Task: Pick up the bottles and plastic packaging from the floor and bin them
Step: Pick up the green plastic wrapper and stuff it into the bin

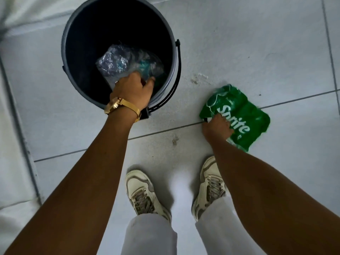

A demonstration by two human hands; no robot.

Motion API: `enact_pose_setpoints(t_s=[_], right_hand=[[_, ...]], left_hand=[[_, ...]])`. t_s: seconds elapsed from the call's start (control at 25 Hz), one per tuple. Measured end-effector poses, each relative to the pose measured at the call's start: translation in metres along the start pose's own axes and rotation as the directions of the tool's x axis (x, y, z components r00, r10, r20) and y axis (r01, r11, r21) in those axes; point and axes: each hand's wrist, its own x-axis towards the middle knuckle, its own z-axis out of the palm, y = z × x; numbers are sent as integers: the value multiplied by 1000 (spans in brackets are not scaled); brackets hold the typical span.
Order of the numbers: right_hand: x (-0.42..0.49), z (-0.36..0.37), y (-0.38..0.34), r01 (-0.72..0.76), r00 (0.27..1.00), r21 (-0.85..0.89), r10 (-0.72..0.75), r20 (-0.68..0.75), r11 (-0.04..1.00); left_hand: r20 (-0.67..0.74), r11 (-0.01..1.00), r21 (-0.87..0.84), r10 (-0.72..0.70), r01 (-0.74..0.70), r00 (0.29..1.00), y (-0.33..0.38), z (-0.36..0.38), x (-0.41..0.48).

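A dark round bucket (73, 24) with a black handle stands on the tiled floor at the upper left. My left hand (133, 90), with a gold watch on the wrist, reaches over its near rim and grips crumpled clear plastic packaging (127, 60) that hangs inside the bucket. To the right, a green Sprite plastic wrapper (246, 109) lies crumpled on the floor. My right hand (218, 128) is closed on the wrapper's near left edge, pressing it against the tiles.
My two feet in cream sneakers (143, 192) stand just below the hands. Small stains and a bit of clear debris (199, 79) mark the pale tiles between bucket and wrapper. A white raised ledge (11, 126) runs along the left side.
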Motion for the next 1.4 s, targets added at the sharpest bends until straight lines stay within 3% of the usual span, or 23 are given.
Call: enact_pose_setpoints(t_s=[0.12, 0.2, 0.28, 0.36, 0.4, 0.48, 0.52, 0.6, 0.68, 0.76, 0.84, 0.88, 0.96, 1.0, 1.08, 1.16, 1.28, 1.36, 1.4], right_hand=[[-36, -35, -4, 156, 972, 116, -132, -197, 981], [-68, -70, -7, 373, 884, 206, -279, -374, 905], [-99, -102, -14, 614, 733, 209, -452, -508, 761], [-128, -128, -27, 781, 544, 99, -593, -594, 617], [-137, -139, -36, 834, 435, 17, -638, -635, 552], [-148, -158, -53, 879, 259, -131, -689, -677, 459], [-153, -163, -61, 889, 198, -176, -702, -684, 422], [-160, -162, -78, 929, 125, -176, -722, -681, 326], [-165, -149, -97, 970, 139, -74, -778, -613, 231], [-162, -133, -115, 980, 179, 14, -856, -485, 197], [-150, -123, -135, 978, 210, 62, -917, -340, 201], [-145, -121, -145, 974, 222, 98, -935, -277, 202], [-137, -122, -156, 959, 222, 219, -957, -189, 180], [-135, -124, -157, 947, 206, 280, -966, -155, 156], [-131, -131, -150, 923, 172, 362, -982, -82, 132], [-123, -149, -141, 898, 153, 419, -988, -17, 132], [-110, -179, -142, 824, 95, 551, -991, 94, 131], [-94, -187, -154, 793, 75, 592, -987, 140, 145], [-85, -187, -162, 832, 90, 534, -986, 138, 151]], left_hand=[[-3, 993, -109, 41, -41, 999, 9, -20, -10], [2, 946, -323, -12, 12, 1000, 23, -40, -20], [107, 770, -622, -99, 145, 989, 42, -63, -35], [238, 499, -824, -124, 268, 963, 58, -85, -56], [257, 429, -856, -131, 289, 957, 62, -92, -66], [257, 384, -877, -134, 289, 957, 60, -99, -80], [266, 346, -892, -121, 292, 956, 56, -99, -84], [273, 178, -941, -109, 289, 956, 48, -101, -87], [185, 81, -975, -228, 208, 956, 37, -106, -82], [98, 136, -978, -371, 159, 923, 22, -109, -72], [85, 288, -932, -412, 218, 907, 8, -111, -61], [63, 458, -847, -418, 270, 906, 2, -112, -57], [-101, 841, -460, -367, 284, 925, -9, -113, -51], [-210, 947, -233, -270, 220, 940, -13, -115, -48], [-234, 998, 52, -16, 29, 972, -18, -120, -38], [-68, 981, 158, 128, -116, 989, -20, -123, -25], [175, 962, 149, 204, -230, 963, -16, -121, -11], [220, 971, 104, 187, -213, 958, -14, -118, -7], [201, 975, 108, 172, -196, 964, -14, -117, -5]])
